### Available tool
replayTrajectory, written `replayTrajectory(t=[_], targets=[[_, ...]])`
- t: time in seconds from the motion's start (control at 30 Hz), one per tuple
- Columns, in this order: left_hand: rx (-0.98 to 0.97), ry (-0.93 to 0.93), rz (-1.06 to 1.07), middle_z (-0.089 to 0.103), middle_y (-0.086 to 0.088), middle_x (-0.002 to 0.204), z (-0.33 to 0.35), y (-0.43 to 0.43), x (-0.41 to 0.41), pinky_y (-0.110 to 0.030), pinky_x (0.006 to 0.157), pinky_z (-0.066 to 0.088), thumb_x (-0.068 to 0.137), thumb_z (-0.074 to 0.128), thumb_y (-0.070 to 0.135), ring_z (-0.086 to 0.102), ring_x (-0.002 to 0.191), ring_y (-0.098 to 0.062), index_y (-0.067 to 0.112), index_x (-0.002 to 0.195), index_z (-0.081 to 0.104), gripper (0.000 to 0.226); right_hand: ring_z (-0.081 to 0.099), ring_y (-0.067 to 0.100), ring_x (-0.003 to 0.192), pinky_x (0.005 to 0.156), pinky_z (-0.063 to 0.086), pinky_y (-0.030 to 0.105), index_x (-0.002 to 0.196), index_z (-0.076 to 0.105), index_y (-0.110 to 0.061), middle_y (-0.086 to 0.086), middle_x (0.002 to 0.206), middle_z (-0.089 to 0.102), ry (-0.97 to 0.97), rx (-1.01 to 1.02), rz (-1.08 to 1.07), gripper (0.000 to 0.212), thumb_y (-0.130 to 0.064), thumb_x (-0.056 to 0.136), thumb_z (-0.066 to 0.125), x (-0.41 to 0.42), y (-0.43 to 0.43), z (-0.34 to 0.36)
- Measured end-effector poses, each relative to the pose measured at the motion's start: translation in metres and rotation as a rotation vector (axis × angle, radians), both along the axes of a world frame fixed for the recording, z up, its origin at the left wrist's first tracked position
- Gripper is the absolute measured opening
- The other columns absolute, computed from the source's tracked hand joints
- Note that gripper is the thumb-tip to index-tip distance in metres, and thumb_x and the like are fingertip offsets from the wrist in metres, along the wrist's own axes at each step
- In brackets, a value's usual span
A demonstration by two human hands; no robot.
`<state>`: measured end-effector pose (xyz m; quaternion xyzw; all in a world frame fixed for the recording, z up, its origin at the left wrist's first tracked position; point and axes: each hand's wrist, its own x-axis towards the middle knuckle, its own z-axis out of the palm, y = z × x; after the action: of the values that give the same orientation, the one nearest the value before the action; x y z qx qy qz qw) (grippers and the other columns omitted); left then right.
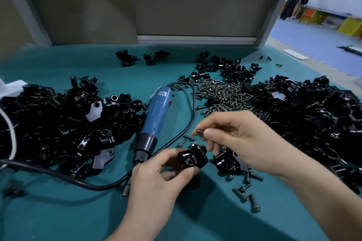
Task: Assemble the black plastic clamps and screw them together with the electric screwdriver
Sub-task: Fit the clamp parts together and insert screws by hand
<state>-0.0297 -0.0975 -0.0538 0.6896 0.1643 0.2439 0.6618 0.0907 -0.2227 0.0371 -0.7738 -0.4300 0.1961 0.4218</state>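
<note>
Left hand (156,180) grips black clamp (193,158) over teal bench (58,217). Right hand (241,143), just above it, pinches a screw (200,131). Electric screwdriver (156,115) lies left of both hands, beside heaped black parts (49,123). Grey partition (195,6) behind.

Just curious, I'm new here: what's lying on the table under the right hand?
Black clamp parts and loose screws lie on the green mat beneath the right hand. The hand covers their far side, so anything more there is hidden.

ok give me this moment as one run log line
left hand: grips black clamp | right hand: pinches screw, not yet inserted | electric screwdriver: on green mat, untouched
</note>
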Motion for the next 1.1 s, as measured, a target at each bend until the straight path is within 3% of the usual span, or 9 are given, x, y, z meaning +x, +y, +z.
replayTrajectory(t=[0.27, 0.47, 0.57, 0.63, 0.73, 0.83, 0.9, 1.0, 1.1], targets=[[-0.034, -0.014, -0.006, 0.075, 0.006, 0.082, 0.0, 0.0, 0.002, -0.013, 0.065, 0.053, 0.061, 0.081, 0.014, 0.073, 0.071, -0.009, 0.036, 0.086, 0.075, 0.034, 0.062, 0.014, 0.062, 0.063, 0.051, 0.02, 0.09, 0.065, -0.005, 0.003, 0.071, 0.065, 0.133, 0.135, 0.006, 0.009, 0.003, 0.089, 0.06, -0.003, 0.002, -0.007], [0.004, 0.001, -0.004, 0.075, 0.006, 0.082, -0.002, 0.002, 0.001, -0.012, 0.065, 0.053, 0.066, 0.082, 0.005, 0.073, 0.072, -0.01, 0.037, 0.085, 0.075, 0.038, 0.064, 0.014, 0.067, 0.061, 0.052, 0.021, 0.09, 0.07, -0.022, 0.006, 0.078, 0.067, 0.073, 0.137, 0.018, 0.028, 0.004, 0.089, 0.061, -0.004, 0.004, -0.013], [0.015, 0.002, 0.013, 0.075, 0.008, 0.081, -0.001, 0.001, 0.0, -0.012, 0.064, 0.053, 0.065, 0.083, 0.006, 0.072, 0.07, -0.008, 0.041, 0.082, 0.075, 0.04, 0.064, 0.006, 0.064, 0.06, 0.051, 0.017, 0.084, 0.071, -0.024, -0.004, 0.075, 0.072, -0.047, 0.112, -0.132, 0.018, -0.007, 0.087, 0.066, 0.006, 0.005, -0.021], [-0.005, 0.018, 0.019, 0.075, 0.01, 0.079, 0.0, 0.001, 0.0, -0.012, 0.058, 0.051, 0.064, 0.083, 0.006, 0.071, 0.064, -0.007, 0.043, 0.08, 0.074, 0.041, 0.064, 0.009, 0.06, 0.057, 0.052, 0.021, 0.085, 0.072, -0.02, -0.003, 0.076, 0.072, -0.053, 0.113, -0.25, 0.016, -0.007, 0.088, 0.064, 0.014, 0.005, -0.026], [-0.014, 0.025, 0.017, 0.075, 0.01, 0.078, 0.0, 0.0, -0.001, -0.012, 0.057, 0.052, 0.064, 0.082, 0.003, 0.071, 0.064, -0.007, 0.041, 0.08, 0.075, 0.042, 0.07, 0.015, 0.064, 0.062, 0.057, 0.026, 0.097, 0.073, -0.023, -0.001, 0.081, 0.074, 0.006, 0.082, -0.36, 0.022, -0.007, 0.091, 0.06, 0.033, -0.003, -0.025], [-0.01, 0.017, 0.017, 0.075, 0.009, 0.081, 0.0, 0.001, -0.001, -0.01, 0.062, 0.052, 0.063, 0.082, 0.003, 0.072, 0.069, -0.007, 0.039, 0.082, 0.075, 0.041, 0.067, 0.004, 0.062, 0.058, 0.055, 0.018, 0.104, 0.068, -0.032, -0.006, 0.071, 0.072, -0.169, 0.041, -0.579, 0.026, -0.011, 0.091, 0.06, 0.07, -0.019, -0.012], [-0.011, 0.022, 0.012, 0.075, 0.01, 0.082, -0.002, 0.001, 0.0, -0.01, 0.062, 0.052, 0.063, 0.083, 0.003, 0.072, 0.07, -0.006, 0.039, 0.081, 0.075, 0.04, 0.063, 0.005, 0.066, 0.065, 0.05, 0.016, 0.103, 0.071, -0.028, -0.006, 0.082, 0.071, -0.33, -0.077, -0.681, 0.021, -0.013, 0.091, 0.063, 0.099, -0.025, -0.002], [-0.009, 0.019, 0.007, 0.075, 0.01, 0.082, -0.003, 0.001, 0.0, -0.011, 0.064, 0.053, 0.061, 0.084, 0.009, 0.072, 0.073, -0.007, 0.039, 0.081, 0.075, 0.037, 0.056, 0.015, 0.087, 0.083, 0.038, 0.019, 0.11, 0.071, -0.018, 0.007, 0.11, 0.07, -0.438, -0.447, -0.6, 0.02, -0.019, 0.092, 0.063, 0.129, -0.022, 0.001], [-0.016, 0.019, 0.013, 0.075, 0.007, 0.083, -0.005, 0.002, 0.001, -0.012, 0.065, 0.053, 0.057, 0.085, 0.013, 0.073, 0.075, -0.008, 0.038, 0.081, 0.076, 0.036, 0.053, 0.025, 0.118, 0.103, 0.037, 0.031, 0.135, 0.053, -0.02, 0.009, 0.14, 0.052, -0.322, -0.713, -0.386, 0.054, -0.04, 0.087, 0.067, 0.135, -0.016, -0.009]])
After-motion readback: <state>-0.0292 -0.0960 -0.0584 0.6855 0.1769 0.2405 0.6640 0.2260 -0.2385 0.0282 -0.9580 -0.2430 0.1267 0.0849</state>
